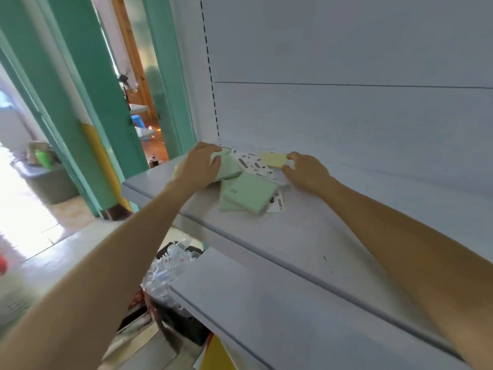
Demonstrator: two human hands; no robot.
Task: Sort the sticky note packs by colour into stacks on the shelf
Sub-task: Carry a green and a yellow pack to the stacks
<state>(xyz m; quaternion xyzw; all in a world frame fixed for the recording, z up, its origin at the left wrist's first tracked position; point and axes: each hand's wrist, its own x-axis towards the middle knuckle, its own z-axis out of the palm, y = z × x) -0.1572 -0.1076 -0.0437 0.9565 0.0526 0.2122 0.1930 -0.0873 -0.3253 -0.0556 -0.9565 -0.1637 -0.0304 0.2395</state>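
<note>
Left hand: grip curled round green pack, at end of shelf (probably seeding green stack).
Right hand: grip pinching yellow pack, separating colours.
Loose packs: overlapping, unsorted.

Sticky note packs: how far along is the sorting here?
Barely started: no tidy stacks show. The left hand grips one green pack, and the right hand pinches the yellow pack. More green packs and printed white pieces lie jumbled on the shelf.
</note>
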